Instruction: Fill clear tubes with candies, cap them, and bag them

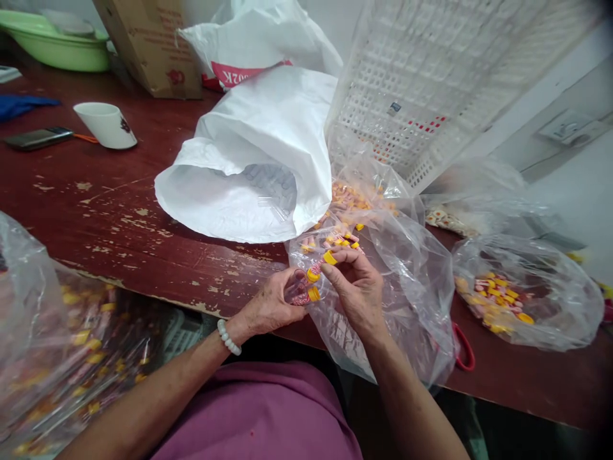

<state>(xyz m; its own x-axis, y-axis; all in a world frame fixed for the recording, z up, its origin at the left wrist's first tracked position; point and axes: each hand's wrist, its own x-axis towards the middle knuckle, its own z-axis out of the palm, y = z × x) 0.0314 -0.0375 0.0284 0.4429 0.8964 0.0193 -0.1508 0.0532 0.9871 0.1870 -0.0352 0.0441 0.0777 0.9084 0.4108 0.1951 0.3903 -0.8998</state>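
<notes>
My left hand (275, 303), with a pale bead bracelet at the wrist, is wrapped round small clear tubes (297, 286) whose yellow caps point right. Thumb and fingertips of my right hand (357, 287) pinch a yellow cap (329, 257) with a pink-and-white patterned piece below it, just above the tubes' capped ends. Behind my hands a clear plastic bag (397, 255) holds several pink pieces with yellow caps. A white sack (306, 121) lies beyond with its mouth toward me, and clear tubes show inside it.
Another clear bag (560, 319) of capped pieces lies right, near a red loop (465, 348). A white basket (378, 128) leans behind. Cup (108, 126), phone (38, 138), carton (153, 51) and green basin (62, 48) stand back left. Filled bags (96, 358) sit lower left.
</notes>
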